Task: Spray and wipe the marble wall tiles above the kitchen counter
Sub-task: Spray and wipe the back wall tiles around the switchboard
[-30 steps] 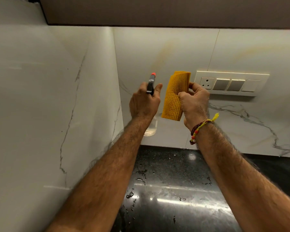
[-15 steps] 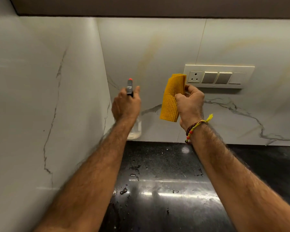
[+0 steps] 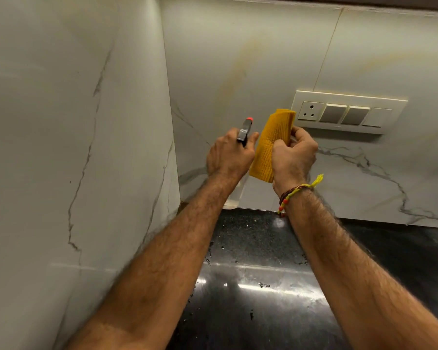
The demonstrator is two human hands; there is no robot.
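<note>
Nearest you, the black tabletop (image 3: 263, 286) lies wet and speckled with droplets between your forearms. Above it, your left hand (image 3: 229, 157) is wrapped closed around the neck of a clear spray bottle (image 3: 234, 195), its grey trigger head and orange nozzle (image 3: 249, 119) pointing away from you. Your right hand (image 3: 292, 157) is closed on a folded yellow ribbed cloth (image 3: 272, 145), whose long axis stands nearly upright, just beside the bottle. Beyond both hands stand the marble wall tiles (image 3: 238, 72), straight ahead of the nozzle, with a second tiled face close on your left. The switch plate (image 3: 348, 112) sits just past your right hand, so aim the spray left of it.
</note>
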